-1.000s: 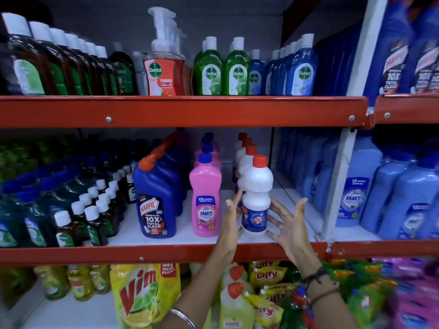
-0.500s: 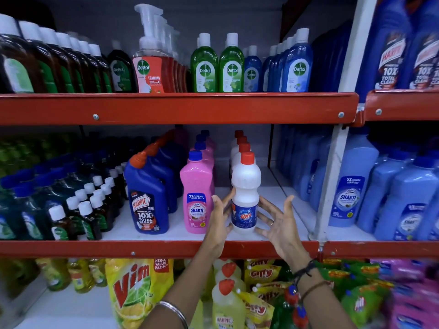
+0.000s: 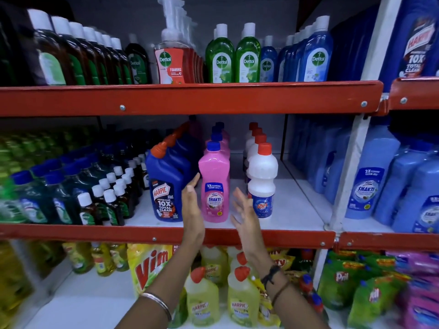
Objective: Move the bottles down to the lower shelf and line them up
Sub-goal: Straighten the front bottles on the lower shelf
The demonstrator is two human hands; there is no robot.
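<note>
Head view, pink bottle (image 3: 214, 186) between open hands (image 3: 193, 210)

on the top shelf stand brown bottles with white caps (image 3: 71, 55), a red dettol foaming pump bottle (image 3: 169, 60), green dettol bottles (image 3: 234, 58) and blue dettol bottles (image 3: 313, 55). on the bottom level a yellow vim pouch (image 3: 152, 267) leans beside yellow harpic bottles (image 3: 242, 298) with red caps — green pril pouches (image 3: 342, 281) lie to the right. in the next bay stand light-blue shakti bottles (image 3: 370, 181) — a dark-blue harpic bottle (image 3: 415, 43) above them.
</note>
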